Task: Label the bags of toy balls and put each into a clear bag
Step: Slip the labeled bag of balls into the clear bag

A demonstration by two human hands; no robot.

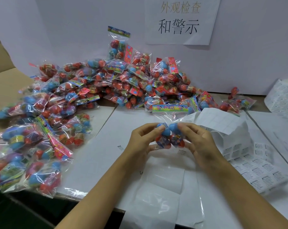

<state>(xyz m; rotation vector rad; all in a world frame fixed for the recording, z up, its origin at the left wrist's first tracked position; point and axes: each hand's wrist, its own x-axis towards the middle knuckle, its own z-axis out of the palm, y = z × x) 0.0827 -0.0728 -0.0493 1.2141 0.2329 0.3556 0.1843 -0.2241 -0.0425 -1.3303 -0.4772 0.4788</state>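
Observation:
My left hand [140,142] and my right hand [197,142] both grip one bag of toy balls [170,136] above the table's middle. The bag holds blue and red balls; its colourful header card [170,107] points away from me. A clear bag [166,184] lies flat on the table right under my hands. Sheets of small white warning labels [258,172] lie to the right of my right hand.
A big heap of ball bags [117,83] covers the back of the white table [107,146], and another heap [24,146] fills the left side. A cardboard box flap [6,85] stands far left. A label roll [281,96] sits at the right. A paper sign [179,22] hangs on the wall.

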